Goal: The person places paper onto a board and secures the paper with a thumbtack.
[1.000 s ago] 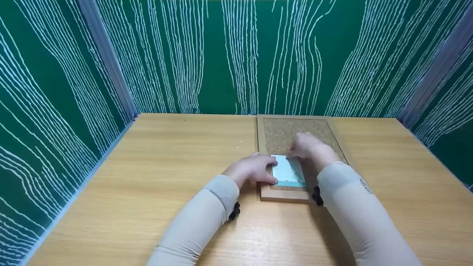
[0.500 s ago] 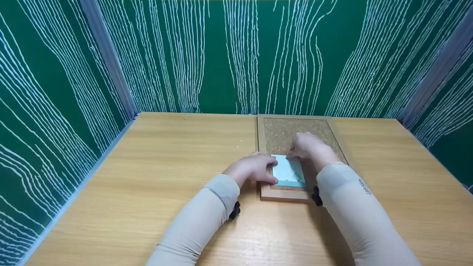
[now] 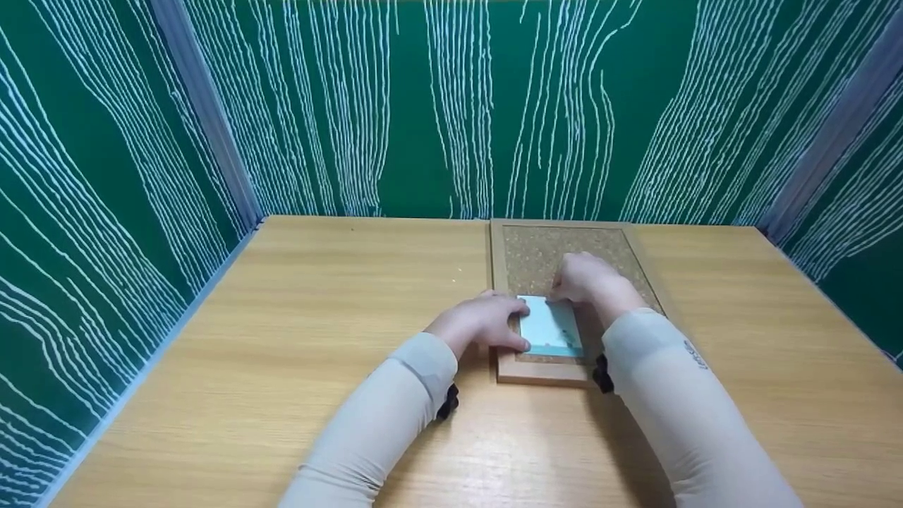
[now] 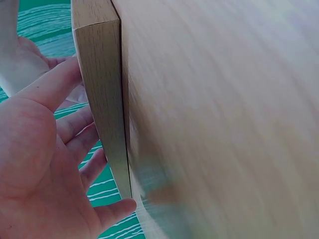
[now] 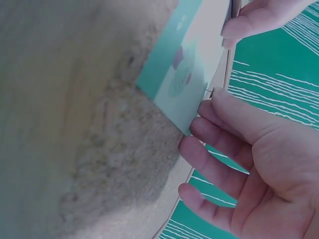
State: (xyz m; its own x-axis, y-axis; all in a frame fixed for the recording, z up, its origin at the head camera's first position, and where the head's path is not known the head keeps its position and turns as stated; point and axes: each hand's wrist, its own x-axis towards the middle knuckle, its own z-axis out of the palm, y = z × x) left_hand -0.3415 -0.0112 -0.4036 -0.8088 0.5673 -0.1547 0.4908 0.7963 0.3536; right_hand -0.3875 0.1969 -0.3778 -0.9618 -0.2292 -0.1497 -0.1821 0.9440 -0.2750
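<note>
A white note sheet (image 3: 547, 324) with a teal band along its near edge lies on the lower part of a wood-framed corkboard (image 3: 529, 255). Spread thumb and fingertips of my left hand (image 3: 487, 321) press the sheet's left side. At the sheet's far edge, my right hand (image 3: 585, 279) pinches a small pin (image 5: 208, 90) between thumb and index finger. Its thin metal shaft shows against the paper in the right wrist view, while the fingers hide most of its head. In the left wrist view, the left hand (image 4: 45, 149) sits beside the board's wooden frame (image 4: 102, 84).
Under the board is a light wooden table (image 3: 338, 303), with the board reaching almost to its back edge. Green walls (image 3: 409, 106) with wavy white lines enclose the back and sides. Tiny pale specks (image 3: 457, 275) lie left of the board.
</note>
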